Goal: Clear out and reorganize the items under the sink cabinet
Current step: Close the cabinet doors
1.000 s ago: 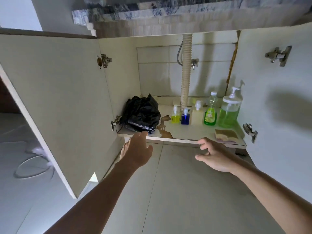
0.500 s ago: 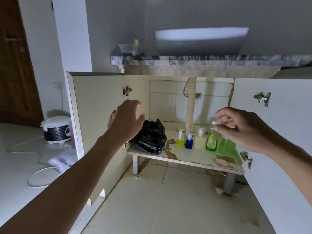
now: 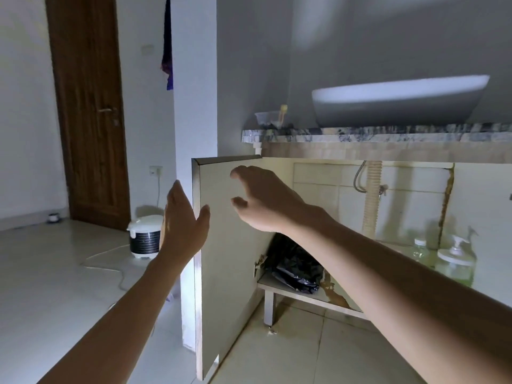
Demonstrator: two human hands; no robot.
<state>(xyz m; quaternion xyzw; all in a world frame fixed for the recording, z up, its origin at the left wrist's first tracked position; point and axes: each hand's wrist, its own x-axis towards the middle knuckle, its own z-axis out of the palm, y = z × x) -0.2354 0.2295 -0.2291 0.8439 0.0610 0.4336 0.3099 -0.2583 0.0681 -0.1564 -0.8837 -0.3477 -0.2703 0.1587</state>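
Observation:
The under-sink cabinet stands open, its left door (image 3: 221, 273) swung out towards me. My left hand (image 3: 184, 220) is raised at the door's outer edge, fingers straight, thumb across the edge. My right hand (image 3: 263, 199) hovers in front of the door's inner face, fingers loosely spread, holding nothing. On the cabinet shelf (image 3: 291, 293) lies a black plastic bag (image 3: 295, 266). At the right stand a green pump bottle (image 3: 454, 261) and a smaller green bottle (image 3: 419, 252). My right forearm hides the other small bottles.
A corrugated drain hose (image 3: 372, 198) runs down inside the cabinet. A white basin (image 3: 396, 103) sits on the marble counter (image 3: 360, 134). A white rice cooker (image 3: 145, 236) with its cord lies on the tiled floor at the left, near a brown wooden door (image 3: 86, 106).
The view has risen and swung left. Both hands have lifted away from the shelf and moved left to the open left door.

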